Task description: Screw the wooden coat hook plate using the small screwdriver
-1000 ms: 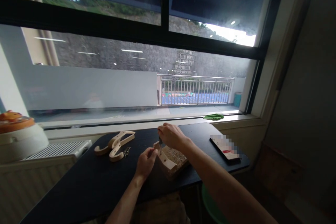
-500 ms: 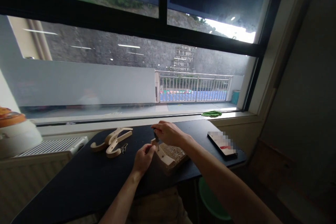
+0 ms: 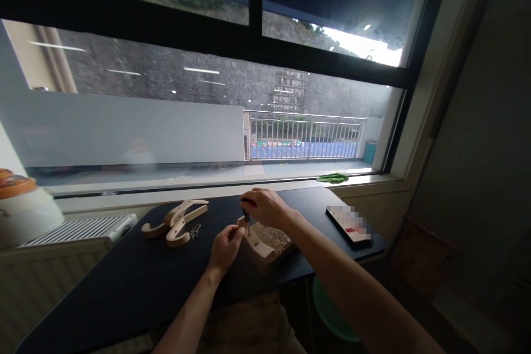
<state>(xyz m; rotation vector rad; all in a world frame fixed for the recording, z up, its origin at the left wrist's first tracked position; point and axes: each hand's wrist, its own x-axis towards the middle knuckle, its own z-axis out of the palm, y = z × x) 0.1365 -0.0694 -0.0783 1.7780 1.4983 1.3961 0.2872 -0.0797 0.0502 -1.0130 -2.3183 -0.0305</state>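
My right hand (image 3: 265, 207) is closed round the dark handle of a screwdriver (image 3: 246, 217), which points down at a pale curved wooden piece (image 3: 259, 245). Thumb and fingers of my left hand (image 3: 226, 246) are pinched at the near left edge of that piece, close to the screwdriver's tip; a screw there is too small to make out. The wooden piece lies along the left side of a brown, rough-textured block (image 3: 277, 237) on the black table (image 3: 166, 287). A dark hole shows in the piece's middle.
Left on the table lie curved wooden pieces (image 3: 176, 224) with several screws (image 3: 194, 232) beside them. A phone-like slab (image 3: 348, 224) is at the right. A green cloth (image 3: 332, 177) rests on the windowsill. An orange-topped pot (image 3: 27, 207) stands by the radiator (image 3: 83, 232); a green stool (image 3: 332, 310) is below.
Both hands keep their places at the wooden piece, the screwdriver still upright over it. The whole view has shifted slightly.
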